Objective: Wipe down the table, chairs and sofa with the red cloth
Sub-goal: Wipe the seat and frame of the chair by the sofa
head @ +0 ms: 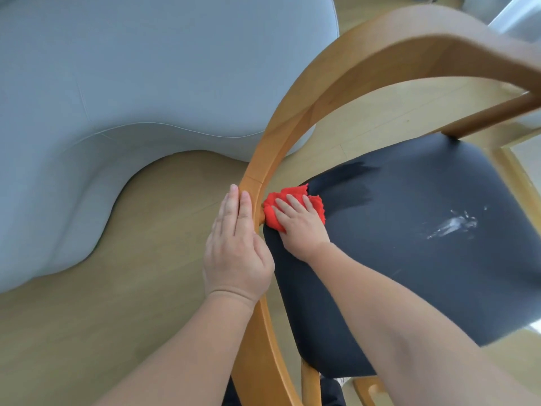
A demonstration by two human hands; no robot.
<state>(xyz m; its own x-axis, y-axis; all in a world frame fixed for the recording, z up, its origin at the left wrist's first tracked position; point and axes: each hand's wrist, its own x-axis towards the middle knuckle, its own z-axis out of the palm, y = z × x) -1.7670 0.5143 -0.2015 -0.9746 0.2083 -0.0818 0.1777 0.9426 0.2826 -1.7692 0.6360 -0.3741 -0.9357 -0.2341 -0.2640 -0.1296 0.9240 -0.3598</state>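
Wooden floor [146,259] is filling the left and bottom of the frame, with a grey sofa [117,83] taking up the upper left. One wooden chair [292,127] is standing centre-right, its curved back rail arcing from bottom centre up to the upper right and its black seat [409,273] spreading across the right half.

The red cloth [273,209] is lying bunched on the seat's left corner, just beside the rail. The right grip [301,227] is pressing down on it with fingers straight and spread, not curled round it. The left grip [234,253] is resting flat along the rail, fingers straight and together and pointing toward the top of the frame, likely steadying the chair.

Key relation: a white smear [452,227] is sitting on the seat well apart from the cloth, to its right and at about the same height in the frame. Its long axis is running diagonally, lower left to upper right. The right grip is the nearer one, and it is the one on the cloth, so a sweep rightward across the seat looks like the next call. A damp-looking streak [351,186] is showing just to the upper right of the cloth.

Counts: one cloth, one chair, one sofa, one smear, two grips. No table is clearly showing. Judging progress: chair seat partly done, smear not yet wiped.
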